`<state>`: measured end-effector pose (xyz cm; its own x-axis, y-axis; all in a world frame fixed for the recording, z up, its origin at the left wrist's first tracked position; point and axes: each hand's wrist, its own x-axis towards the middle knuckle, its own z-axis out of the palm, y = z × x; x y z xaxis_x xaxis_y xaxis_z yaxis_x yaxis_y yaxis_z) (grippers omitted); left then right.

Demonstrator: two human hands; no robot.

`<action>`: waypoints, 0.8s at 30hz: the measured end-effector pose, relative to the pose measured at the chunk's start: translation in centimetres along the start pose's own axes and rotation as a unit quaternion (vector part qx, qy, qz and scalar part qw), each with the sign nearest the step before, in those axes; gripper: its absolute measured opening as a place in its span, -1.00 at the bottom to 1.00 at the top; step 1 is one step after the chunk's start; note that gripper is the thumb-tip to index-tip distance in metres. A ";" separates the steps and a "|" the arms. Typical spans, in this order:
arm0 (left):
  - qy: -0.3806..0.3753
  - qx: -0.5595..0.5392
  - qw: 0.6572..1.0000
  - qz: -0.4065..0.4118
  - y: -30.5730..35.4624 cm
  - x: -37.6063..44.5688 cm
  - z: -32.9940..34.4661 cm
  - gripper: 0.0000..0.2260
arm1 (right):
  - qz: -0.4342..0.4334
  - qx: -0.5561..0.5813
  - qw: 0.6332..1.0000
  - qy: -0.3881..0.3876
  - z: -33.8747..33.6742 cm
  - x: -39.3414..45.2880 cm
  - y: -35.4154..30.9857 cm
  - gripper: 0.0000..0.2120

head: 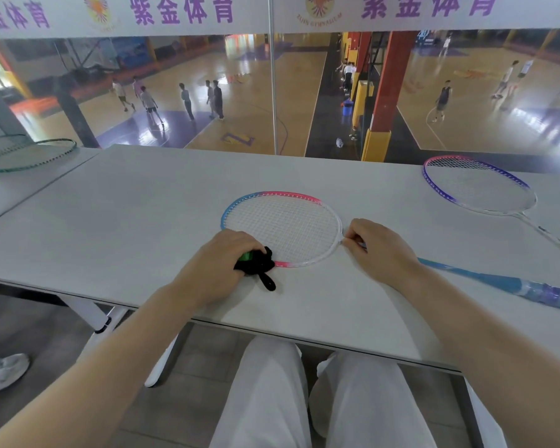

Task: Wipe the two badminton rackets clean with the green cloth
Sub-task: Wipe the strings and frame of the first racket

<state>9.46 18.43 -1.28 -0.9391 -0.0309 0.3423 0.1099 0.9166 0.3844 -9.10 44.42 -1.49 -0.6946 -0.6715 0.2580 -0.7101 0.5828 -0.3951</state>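
Head view: left hand [222,263] grips the bunched cloth [256,265] against the near racket [282,227] rim at 7 o'clock; right hand [374,244] pinches its rim at 3 o'clock.

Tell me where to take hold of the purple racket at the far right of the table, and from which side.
Grip the purple racket by its thin shaft, where it runs bare toward the right edge, coming down from above with the right hand. It lies flat on the table, so only a top pinch fits. Its handle is out of view, and the strung head is wide and awkward.
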 end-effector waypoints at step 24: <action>-0.034 0.165 0.985 -0.032 -9.2 12.7 -1.2 -0.60 | -0.018 -0.018 1.000 0.001 0.4 0.3 0.7 -0.85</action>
<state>-3.04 9.16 0.57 -0.9617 -0.0762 0.2635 -0.0514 0.9937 0.0997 -9.75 44.38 -2.05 -0.6685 -0.6918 0.2731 -0.7386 0.5746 -0.3525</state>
